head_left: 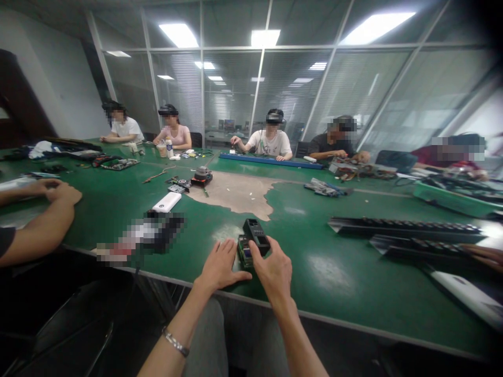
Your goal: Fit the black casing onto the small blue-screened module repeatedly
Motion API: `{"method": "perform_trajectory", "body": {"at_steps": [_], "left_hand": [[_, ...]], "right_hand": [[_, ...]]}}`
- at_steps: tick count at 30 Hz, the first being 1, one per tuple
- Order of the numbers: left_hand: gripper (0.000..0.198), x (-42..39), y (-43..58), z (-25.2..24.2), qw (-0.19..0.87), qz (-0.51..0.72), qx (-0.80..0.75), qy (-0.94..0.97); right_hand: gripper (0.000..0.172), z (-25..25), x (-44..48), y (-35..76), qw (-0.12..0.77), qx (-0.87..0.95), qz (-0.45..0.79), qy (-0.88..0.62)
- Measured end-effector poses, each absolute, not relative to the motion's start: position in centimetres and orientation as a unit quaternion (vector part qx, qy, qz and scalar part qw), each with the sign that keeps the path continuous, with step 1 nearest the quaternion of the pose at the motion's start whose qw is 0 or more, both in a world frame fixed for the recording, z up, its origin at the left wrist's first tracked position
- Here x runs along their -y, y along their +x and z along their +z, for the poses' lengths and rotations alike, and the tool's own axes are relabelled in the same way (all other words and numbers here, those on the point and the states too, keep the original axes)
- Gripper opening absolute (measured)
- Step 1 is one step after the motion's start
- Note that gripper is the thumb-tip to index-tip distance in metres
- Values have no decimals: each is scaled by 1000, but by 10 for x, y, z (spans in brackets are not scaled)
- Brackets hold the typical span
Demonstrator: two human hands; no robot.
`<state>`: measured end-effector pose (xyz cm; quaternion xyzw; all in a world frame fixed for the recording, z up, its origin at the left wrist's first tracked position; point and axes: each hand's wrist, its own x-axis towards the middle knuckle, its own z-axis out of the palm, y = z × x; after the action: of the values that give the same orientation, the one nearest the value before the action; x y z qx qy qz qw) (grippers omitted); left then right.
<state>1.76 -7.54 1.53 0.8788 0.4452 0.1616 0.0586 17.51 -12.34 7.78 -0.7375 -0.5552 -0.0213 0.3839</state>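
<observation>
A black plastic housing (256, 233) with rectangular openings stands tilted close to the table's front edge. My right hand (276, 268) grips its lower right side, the thumb in front and the fingers around the far edge. Against the housing's left side is a green circuit board (244, 252) with components on it, partly covered by the housing and my right thumb. My left hand (222, 266) lies flat on the green table (188, 283), fingers stretched out and thumb spread, just left of the board. Nothing is in my left hand.
Left of my hands lie a white power bank (167, 202) and a blurred-out item. Behind are a black device with a round part (201, 177) and grey gloves (324, 187). Long black rails (401, 228) lie right. Several people sit around; a neighbour's arms (47, 214) rest at left.
</observation>
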Motion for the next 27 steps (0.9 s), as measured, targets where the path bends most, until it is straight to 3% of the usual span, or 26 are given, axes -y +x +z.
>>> {"method": "perform_trajectory", "body": {"at_steps": [4, 14, 23, 27], "left_hand": [[103, 76, 19, 18, 57, 149, -451, 878], [97, 79, 20, 20, 51, 154, -457, 875], [96, 80, 21, 21, 50, 149, -457, 875], [94, 79, 21, 19, 51, 148, -456, 876]], "right_hand": [[54, 74, 124, 215, 416, 522, -28, -744], [56, 27, 134, 255, 343, 500, -38, -794], [57, 15, 132, 249, 309, 515, -69, -796], [66, 9, 134, 248, 315, 524, -85, -787]]}}
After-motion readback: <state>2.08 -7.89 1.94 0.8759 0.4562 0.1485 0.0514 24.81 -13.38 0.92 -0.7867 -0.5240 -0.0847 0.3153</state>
